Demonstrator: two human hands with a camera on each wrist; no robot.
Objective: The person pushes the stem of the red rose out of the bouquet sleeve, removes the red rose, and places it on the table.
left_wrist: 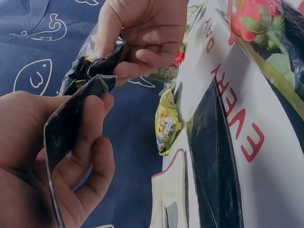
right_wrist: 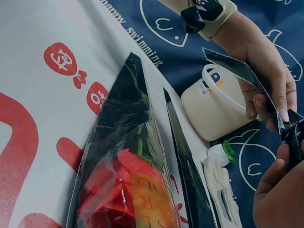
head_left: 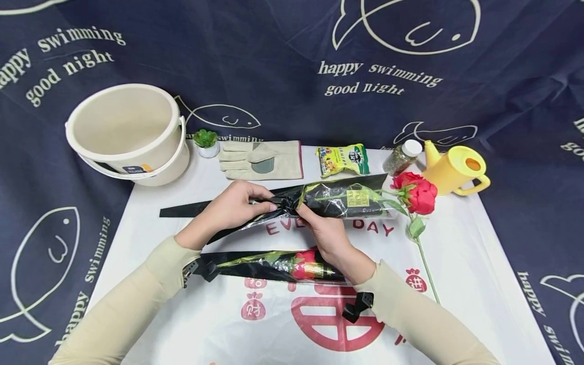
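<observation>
Both hands hold a black and clear flower sleeve point(head_left: 335, 195), bunched at its middle, above the table. My left hand point(head_left: 234, 205) pinches the black film between thumb and fingers; in the left wrist view its fingers curl round a folded flap point(left_wrist: 61, 128). My right hand point(head_left: 333, 235) grips the gathered part close beside it. At the sleeve's wide right end is a red rose point(head_left: 417, 195); a green stem point(head_left: 426, 268) with a leaf runs down from there on the table. Whether one or two roses lie there, I cannot tell. A wrapped rose point(head_left: 303, 266) lies below the hands.
A flat black sleeve point(head_left: 180, 210) lies behind the left hand. Along the back stand a cream bucket point(head_left: 169, 165), a small potted plant point(head_left: 207, 147), work gloves point(head_left: 283, 159), a yellow packet point(head_left: 339, 161), a white-capped jar point(head_left: 399, 159) and a yellow watering can point(head_left: 449, 170).
</observation>
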